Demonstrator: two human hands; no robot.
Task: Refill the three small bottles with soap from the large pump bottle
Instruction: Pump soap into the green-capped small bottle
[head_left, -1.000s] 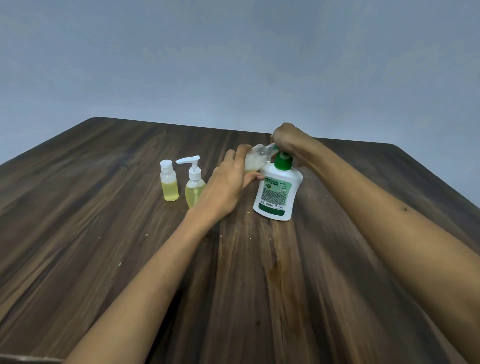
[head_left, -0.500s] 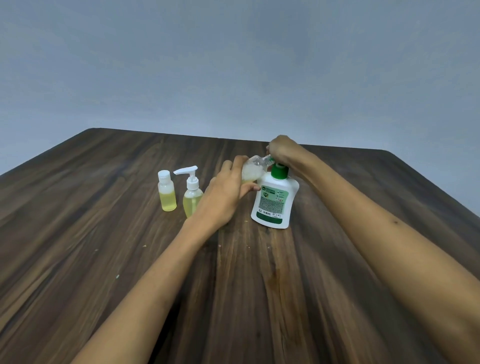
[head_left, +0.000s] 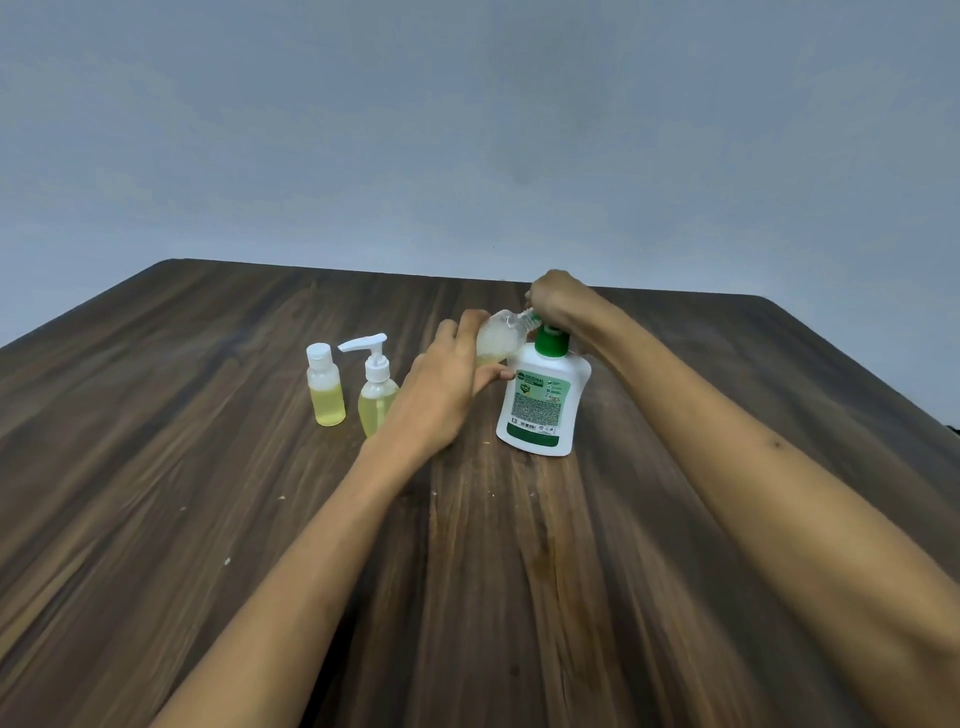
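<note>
Now I judge I'm filling the third small bottle (head_left: 496, 340): my left hand (head_left: 447, 387), grip clamped around it, tilts its mouth to the spout, while my right hand (head_left: 553, 299) presses the large pump bottle (head_left: 543, 402) on the surface (head_left: 208, 467). Next: more pumps, mouth aligned.

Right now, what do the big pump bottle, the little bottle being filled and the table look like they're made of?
Big pump bottle: looks like opaque white plastic, smooth with a slight sheen, green collar and printed label.
Little bottle in the left hand: probably clear plastic; pale soap shows through the wall.
Table: dark wood or wood-look laminate, matte, with streaky grain; the picture can't settle which.
</note>
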